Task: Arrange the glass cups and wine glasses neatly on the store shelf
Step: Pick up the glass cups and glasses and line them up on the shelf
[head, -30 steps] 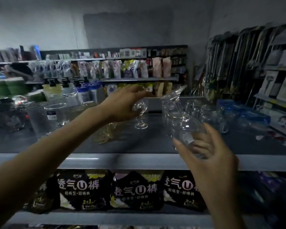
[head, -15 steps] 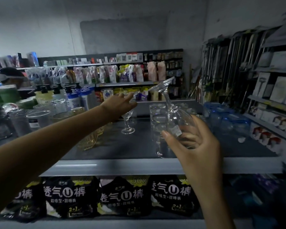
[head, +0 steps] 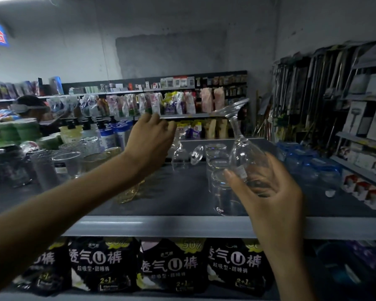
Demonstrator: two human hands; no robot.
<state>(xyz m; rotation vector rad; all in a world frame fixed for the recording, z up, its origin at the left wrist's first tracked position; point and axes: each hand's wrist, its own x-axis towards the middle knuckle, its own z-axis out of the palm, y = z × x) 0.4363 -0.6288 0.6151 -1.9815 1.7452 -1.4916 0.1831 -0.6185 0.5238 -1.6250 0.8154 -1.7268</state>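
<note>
My right hand (head: 269, 192) grips the bowl of a large clear wine glass (head: 242, 153), held upside down over the shelf front with its foot up and tilted to the right. My left hand (head: 150, 140) reaches to the back of the grey shelf (head: 161, 227). Its fingertips hold a small wine glass (head: 179, 157) at the top of the bowl. That glass is tilted, its foot swung out to the right. A stack of clear tumblers (head: 217, 161) stands between my hands, partly hidden by the right one.
Clear cups (head: 66, 164) and amber glasses (head: 128, 192) crowd the shelf's left side. Blue glassware (head: 302, 161) fills its right end. Black packets (head: 104, 263) sit on the shelf below. A person's head (head: 30, 107) shows behind the far left shelves.
The small wine glass stood upright under my left hand and now tilts with its foot to the right. My right hand has raised the inverted large glass.
</note>
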